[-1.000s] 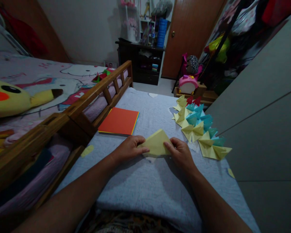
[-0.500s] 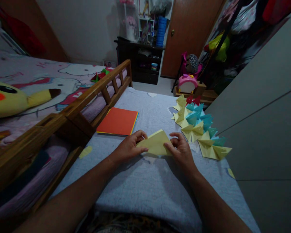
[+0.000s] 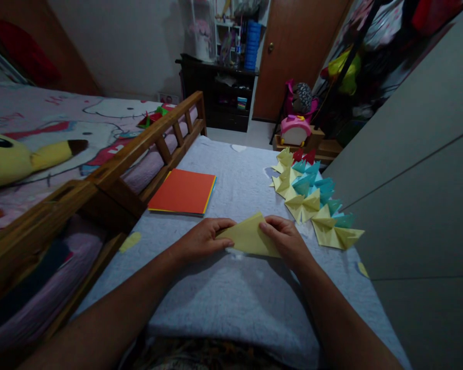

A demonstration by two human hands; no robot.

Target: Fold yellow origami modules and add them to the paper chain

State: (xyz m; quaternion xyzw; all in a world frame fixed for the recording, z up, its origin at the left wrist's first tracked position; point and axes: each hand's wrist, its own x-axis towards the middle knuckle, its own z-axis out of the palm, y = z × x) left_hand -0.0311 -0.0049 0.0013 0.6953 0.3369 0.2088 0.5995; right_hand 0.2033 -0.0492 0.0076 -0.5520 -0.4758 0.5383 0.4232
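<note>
A folded yellow paper triangle (image 3: 249, 237) lies on the grey mattress (image 3: 231, 298) between my hands. My left hand (image 3: 201, 239) curls its fingers over the triangle's left corner and pinches it. My right hand (image 3: 287, 241) grips the right side, with the fingers pressed on the top edge near the apex. A stack of square sheets with an orange one on top (image 3: 182, 191) lies just beyond my left hand.
A row of folded yellow, blue and red paper pieces (image 3: 312, 203) runs along the right, beside a grey wardrobe (image 3: 420, 195). A wooden bed rail (image 3: 139, 159) borders the left, with a yellow plush toy (image 3: 11, 156) on the bed. A dark cabinet (image 3: 219, 92) and a door stand at the back.
Both hands have shifted on the yellow triangle: the right fingers moved up toward its apex and the left fingers closed over its left corner. The camera tilted slightly.
</note>
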